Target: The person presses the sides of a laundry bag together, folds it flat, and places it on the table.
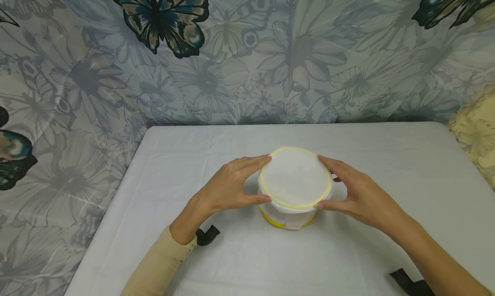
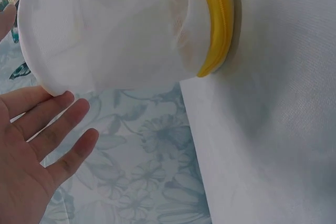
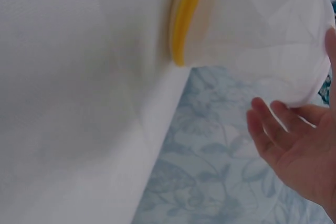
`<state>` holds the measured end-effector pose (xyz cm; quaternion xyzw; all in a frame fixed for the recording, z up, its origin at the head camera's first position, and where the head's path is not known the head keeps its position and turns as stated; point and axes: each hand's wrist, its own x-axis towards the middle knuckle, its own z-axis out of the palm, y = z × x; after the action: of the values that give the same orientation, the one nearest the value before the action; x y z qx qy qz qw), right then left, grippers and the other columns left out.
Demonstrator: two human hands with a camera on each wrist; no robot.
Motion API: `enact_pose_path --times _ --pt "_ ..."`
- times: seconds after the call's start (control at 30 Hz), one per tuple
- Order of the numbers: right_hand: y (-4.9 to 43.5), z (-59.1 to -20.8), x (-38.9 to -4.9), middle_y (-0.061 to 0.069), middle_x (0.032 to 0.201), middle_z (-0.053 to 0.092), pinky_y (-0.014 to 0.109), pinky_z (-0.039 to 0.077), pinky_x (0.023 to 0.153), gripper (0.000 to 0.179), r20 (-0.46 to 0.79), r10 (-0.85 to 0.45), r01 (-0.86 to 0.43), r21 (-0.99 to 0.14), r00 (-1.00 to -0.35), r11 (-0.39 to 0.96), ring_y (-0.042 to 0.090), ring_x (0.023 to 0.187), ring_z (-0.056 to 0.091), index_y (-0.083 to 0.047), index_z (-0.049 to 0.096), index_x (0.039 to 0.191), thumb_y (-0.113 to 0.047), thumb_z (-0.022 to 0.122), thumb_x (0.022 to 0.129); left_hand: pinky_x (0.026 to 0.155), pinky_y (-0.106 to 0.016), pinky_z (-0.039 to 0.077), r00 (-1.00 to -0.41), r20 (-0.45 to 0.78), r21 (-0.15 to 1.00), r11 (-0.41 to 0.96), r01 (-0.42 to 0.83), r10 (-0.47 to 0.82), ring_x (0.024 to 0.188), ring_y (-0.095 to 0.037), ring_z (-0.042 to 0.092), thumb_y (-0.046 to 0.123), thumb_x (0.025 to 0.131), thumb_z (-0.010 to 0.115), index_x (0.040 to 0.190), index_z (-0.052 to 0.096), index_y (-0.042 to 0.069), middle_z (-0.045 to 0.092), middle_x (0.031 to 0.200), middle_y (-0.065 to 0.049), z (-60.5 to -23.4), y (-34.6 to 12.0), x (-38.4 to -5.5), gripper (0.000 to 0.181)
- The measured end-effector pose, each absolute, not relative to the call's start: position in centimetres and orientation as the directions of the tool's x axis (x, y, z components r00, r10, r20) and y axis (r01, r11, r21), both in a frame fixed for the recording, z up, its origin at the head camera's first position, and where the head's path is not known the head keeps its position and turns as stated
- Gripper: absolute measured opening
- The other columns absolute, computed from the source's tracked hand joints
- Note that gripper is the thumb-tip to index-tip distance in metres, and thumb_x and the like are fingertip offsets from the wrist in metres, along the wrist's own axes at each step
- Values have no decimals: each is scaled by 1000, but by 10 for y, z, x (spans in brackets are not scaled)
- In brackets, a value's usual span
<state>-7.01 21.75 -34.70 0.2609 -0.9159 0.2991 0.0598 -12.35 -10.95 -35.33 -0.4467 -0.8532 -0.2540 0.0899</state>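
A round white mesh laundry bag (image 1: 295, 178) with yellow trim round its top stands on the white-covered table. A yellow zipper (image 2: 216, 24) runs round its base. At the left side of the top rim, my left hand (image 1: 232, 182) holds the bag between thumb and index finger, the other fingers (image 2: 79, 153) spread below the rim in the left wrist view. Opposite it, my right hand (image 1: 357, 193) holds the rim the same way, its fingers (image 3: 268, 124) slightly bent. Both palms stay apart from the mesh, and the wall sags in soft folds in the right wrist view.
A white cloth (image 1: 185, 158) covers the table. Behind it hangs a grey floral curtain (image 1: 232, 81) with butterfly prints. Black straps (image 1: 209, 235) show at both wrists. Yellowish patterned fabric (image 1: 477, 132) lies beyond the right table edge.
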Motion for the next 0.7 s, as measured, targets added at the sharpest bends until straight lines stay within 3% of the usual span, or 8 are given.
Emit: enact_pose_path --times 0.13,0.47,0.7 --pt "216 -349 -70 10 146 49 49 56 83 105 217 -438 -482 -536 -872 693 26 107 63 -13 32 156 -46 86 73 111 -34 39 -578 362 344 472 812 731 134 -17 49 60 79 76 150 45 10 48 150 -2 -354 -108 -124 92" --pt "214 -358 -71 7 141 50 49 54 85 111 171 -447 -463 -543 -878 701 26 107 61 -13 27 158 -53 84 72 111 -37 38 -565 338 321 472 821 752 136 -16 46 64 77 75 152 42 10 44 153 -1 -363 -104 -128 98" --pt "212 -362 -73 12 150 43 51 53 91 113 131 -445 -435 -564 -886 702 31 116 59 -14 23 159 -57 82 73 111 -38 39 -567 330 291 490 822 755 136 -17 46 67 78 72 152 41 11 43 154 -1 -367 -103 -131 99"
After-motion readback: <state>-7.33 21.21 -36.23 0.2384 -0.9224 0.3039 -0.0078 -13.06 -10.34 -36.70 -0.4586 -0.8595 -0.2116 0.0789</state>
